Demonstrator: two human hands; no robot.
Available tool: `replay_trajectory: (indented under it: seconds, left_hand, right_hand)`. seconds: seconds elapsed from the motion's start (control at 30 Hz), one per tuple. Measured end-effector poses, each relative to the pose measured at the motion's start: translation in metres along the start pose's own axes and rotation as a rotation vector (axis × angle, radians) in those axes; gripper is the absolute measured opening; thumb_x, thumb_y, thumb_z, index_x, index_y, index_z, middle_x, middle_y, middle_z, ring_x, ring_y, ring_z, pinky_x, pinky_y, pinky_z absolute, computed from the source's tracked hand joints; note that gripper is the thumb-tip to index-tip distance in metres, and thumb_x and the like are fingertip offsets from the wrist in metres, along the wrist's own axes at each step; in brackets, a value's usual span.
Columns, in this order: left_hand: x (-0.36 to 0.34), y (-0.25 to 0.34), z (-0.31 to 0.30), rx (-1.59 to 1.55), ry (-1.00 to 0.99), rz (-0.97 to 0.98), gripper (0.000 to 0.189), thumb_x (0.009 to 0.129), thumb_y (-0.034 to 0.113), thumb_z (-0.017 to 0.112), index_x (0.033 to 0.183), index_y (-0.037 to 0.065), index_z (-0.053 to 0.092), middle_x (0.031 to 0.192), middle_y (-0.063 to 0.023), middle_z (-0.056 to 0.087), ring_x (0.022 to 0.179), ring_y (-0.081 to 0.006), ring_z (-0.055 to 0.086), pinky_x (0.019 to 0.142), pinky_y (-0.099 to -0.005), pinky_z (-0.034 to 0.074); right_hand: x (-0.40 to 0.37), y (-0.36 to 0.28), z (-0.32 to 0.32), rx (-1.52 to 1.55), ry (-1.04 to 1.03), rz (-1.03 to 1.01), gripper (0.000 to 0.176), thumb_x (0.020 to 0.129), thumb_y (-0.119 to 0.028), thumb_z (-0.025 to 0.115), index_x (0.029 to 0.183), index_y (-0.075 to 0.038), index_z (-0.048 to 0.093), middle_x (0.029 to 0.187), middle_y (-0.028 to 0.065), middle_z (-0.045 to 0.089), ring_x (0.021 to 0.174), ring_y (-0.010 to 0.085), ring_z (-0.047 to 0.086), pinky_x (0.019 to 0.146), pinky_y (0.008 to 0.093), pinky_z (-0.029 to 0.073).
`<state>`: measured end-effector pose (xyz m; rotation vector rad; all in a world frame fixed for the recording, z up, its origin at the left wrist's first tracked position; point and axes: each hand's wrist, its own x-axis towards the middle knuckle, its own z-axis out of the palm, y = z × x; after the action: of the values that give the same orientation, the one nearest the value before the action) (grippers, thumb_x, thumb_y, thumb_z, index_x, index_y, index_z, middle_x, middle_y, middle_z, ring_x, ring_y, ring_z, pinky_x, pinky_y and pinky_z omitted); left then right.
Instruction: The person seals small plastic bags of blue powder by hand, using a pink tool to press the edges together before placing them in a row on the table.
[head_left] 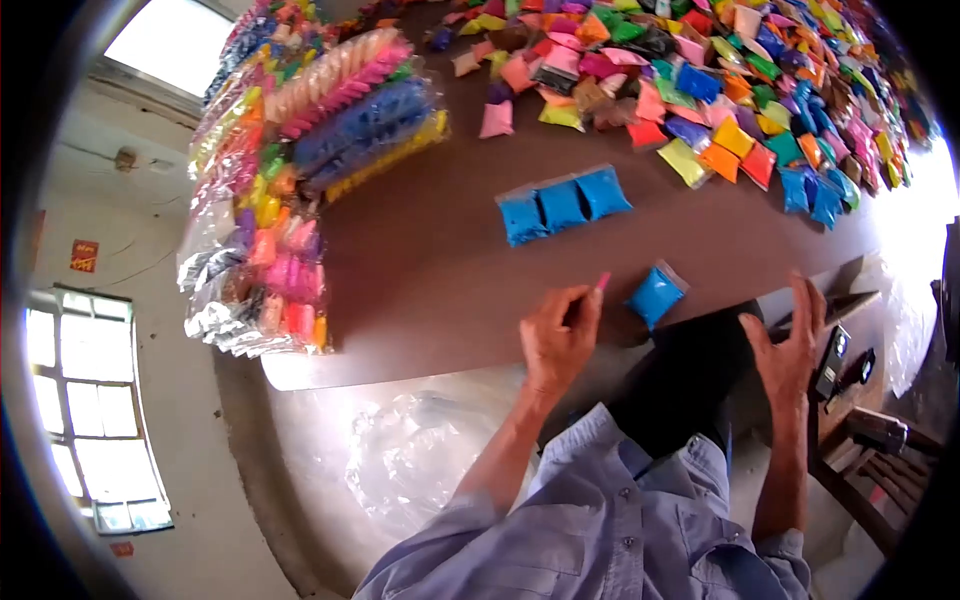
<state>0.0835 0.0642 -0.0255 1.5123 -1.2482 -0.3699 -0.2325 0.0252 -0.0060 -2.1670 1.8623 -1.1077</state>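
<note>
My left hand [562, 335] is over the table's front edge, its fingers curled together around a small pink object [603, 281] that sticks up past the fingertips. Just right of it lies a single blue packet [657, 294] near the edge; neither hand touches it. Farther right, my right hand [789, 335] is raised beyond the packet, thumb and fingers apart, with nothing in it. Three blue packets [563, 204] lie side by side in a row on the brown table [420, 270], beyond my left hand.
A large heap of small coloured packets [720, 100] covers the back right. Clear bags of sorted packets [365, 120] are stacked at the left. Below the table are clear plastic [410, 450] and, at right, a wooden chair [880, 470] near a small black device [831, 362].
</note>
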Motion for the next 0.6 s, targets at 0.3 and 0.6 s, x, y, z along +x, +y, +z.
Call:
replay_trajectory:
  seconds: [0.3, 0.6]
  left_hand:
    - [0.016, -0.043, -0.076, 0.296, 0.214, 0.076, 0.011, 0.096, 0.010, 0.081, 0.094, 0.002, 0.075, 0.079, -0.0065, 0.072, 0.067, -0.0123, 0.065, 0.062, -0.0284, 0.051]
    - [0.018, -0.046, -0.088, 0.198, 0.282, -0.128, 0.015, 0.099, 0.014, 0.079, 0.096, 0.000, 0.074, 0.079, -0.0047, 0.071, 0.070, -0.0098, 0.061, 0.063, -0.0273, 0.049]
  right_hand:
    - [-0.014, -0.099, 0.041, 0.065, -0.263, -0.232, 0.053, 0.078, -0.028, 0.092, 0.126, -0.012, 0.074, 0.135, 0.0117, 0.062, 0.124, 0.0348, 0.061, 0.109, 0.0518, 0.044]
    - [-0.002, -0.131, 0.089, 0.175, -0.303, -0.444, 0.036, 0.083, -0.011, 0.084, 0.117, -0.012, 0.075, 0.124, 0.0079, 0.065, 0.114, 0.0292, 0.067, 0.108, 0.0509, 0.046]
